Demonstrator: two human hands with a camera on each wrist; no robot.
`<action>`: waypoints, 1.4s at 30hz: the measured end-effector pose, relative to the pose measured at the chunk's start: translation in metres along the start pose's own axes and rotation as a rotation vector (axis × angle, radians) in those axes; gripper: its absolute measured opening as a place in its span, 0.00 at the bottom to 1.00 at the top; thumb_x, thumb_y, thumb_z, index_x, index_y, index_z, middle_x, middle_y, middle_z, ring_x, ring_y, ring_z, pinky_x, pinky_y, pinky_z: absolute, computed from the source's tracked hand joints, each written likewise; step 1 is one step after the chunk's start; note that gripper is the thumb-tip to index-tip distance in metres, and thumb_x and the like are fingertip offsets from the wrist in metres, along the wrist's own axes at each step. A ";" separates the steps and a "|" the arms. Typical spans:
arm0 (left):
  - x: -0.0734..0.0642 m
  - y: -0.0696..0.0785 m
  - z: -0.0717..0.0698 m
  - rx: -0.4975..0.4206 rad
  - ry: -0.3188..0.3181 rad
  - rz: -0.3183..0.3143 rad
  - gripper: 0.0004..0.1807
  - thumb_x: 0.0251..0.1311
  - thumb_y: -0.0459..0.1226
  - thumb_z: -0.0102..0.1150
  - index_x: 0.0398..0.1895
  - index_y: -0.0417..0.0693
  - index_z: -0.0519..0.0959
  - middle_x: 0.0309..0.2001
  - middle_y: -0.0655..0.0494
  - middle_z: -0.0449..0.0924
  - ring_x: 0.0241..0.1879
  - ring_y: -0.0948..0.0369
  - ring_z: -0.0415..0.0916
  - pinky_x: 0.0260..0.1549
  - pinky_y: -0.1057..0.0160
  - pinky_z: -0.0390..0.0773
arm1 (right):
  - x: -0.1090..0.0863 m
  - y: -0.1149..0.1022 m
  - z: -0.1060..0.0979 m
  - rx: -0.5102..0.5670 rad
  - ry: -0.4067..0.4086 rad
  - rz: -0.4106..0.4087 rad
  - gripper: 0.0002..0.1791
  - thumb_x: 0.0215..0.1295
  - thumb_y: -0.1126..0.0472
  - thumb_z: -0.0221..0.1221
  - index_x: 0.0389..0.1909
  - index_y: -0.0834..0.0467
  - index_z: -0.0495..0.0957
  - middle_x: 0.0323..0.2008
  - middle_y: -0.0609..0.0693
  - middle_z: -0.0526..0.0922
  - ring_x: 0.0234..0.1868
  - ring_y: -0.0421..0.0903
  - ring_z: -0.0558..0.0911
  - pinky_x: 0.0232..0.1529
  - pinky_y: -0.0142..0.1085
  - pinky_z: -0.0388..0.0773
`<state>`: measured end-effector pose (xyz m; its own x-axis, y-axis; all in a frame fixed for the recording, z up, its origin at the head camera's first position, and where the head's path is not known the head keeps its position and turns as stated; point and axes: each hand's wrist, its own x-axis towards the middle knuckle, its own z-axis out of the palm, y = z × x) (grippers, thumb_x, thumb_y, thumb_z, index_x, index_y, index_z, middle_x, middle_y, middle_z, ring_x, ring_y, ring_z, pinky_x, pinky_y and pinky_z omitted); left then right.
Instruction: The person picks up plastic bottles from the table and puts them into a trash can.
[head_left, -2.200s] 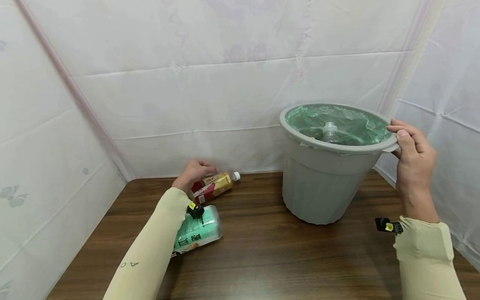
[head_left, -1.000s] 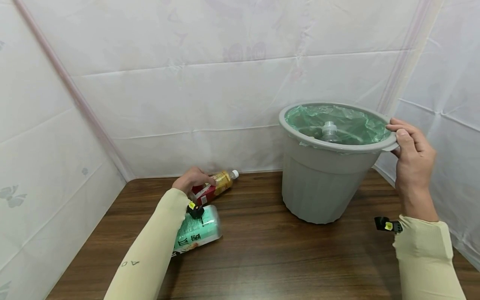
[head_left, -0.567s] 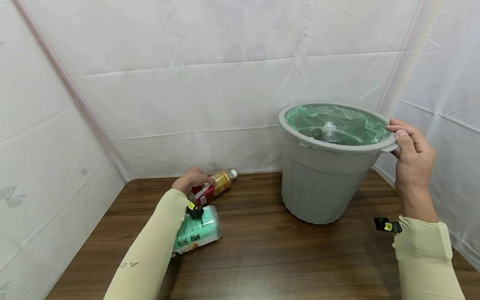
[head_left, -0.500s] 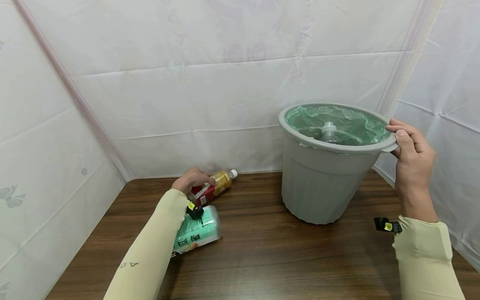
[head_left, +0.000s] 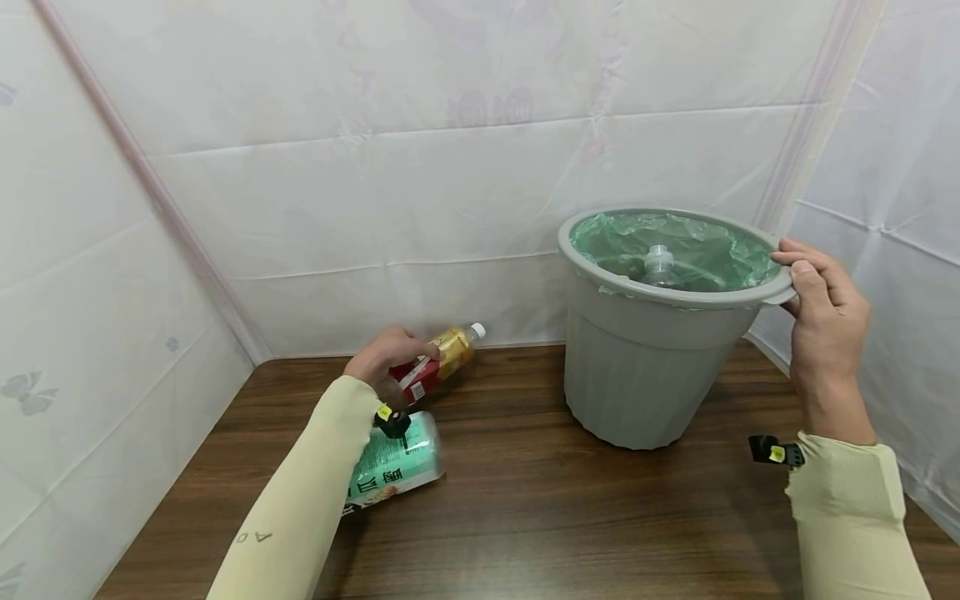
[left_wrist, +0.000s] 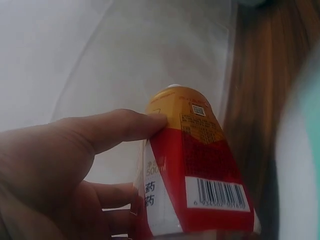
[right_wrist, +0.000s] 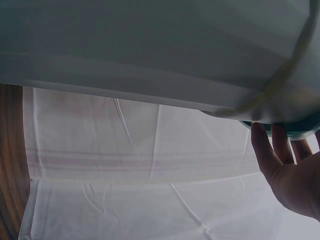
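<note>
My left hand (head_left: 392,353) grips a red and yellow drink bottle (head_left: 452,348) with a white cap, near the back of the table. In the left wrist view the thumb presses the yellow part of the bottle (left_wrist: 200,160), fingers round its far side, and its barcode faces the camera. My right hand (head_left: 827,312) holds the rim of a grey bin (head_left: 637,375) on the right; in the right wrist view the fingers (right_wrist: 265,150) reach up to that rim. A green bag (head_left: 720,237) lines the bin, and a clear bottle (head_left: 659,265) stands up inside.
A large bottle with a green label (head_left: 401,458) lies on the wooden table (head_left: 540,517), partly hidden under my left forearm. White sheeting (head_left: 420,192) walls the back and both sides.
My left hand, first blurred over the bottle, has closed on it. Hand and bottle have just shifted slightly right, the cap end rising. The right hand keeps its hold on the bin rim.
</note>
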<state>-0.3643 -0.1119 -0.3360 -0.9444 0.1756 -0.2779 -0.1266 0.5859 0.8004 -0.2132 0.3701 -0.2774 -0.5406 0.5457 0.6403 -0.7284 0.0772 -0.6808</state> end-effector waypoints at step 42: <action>-0.046 0.053 0.037 -0.499 -0.115 0.237 0.34 0.75 0.60 0.54 0.61 0.36 0.76 0.46 0.49 0.84 0.38 0.57 0.83 0.36 0.61 0.86 | 0.002 0.001 0.003 0.020 -0.001 0.002 0.14 0.77 0.65 0.61 0.50 0.74 0.85 0.60 0.59 0.84 0.61 0.50 0.81 0.45 0.25 0.83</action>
<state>-0.3169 -0.0595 -0.3002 -0.9290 0.3579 -0.0940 -0.0697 0.0802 0.9943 -0.2162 0.3685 -0.2760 -0.5424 0.5449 0.6395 -0.7355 0.0598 -0.6748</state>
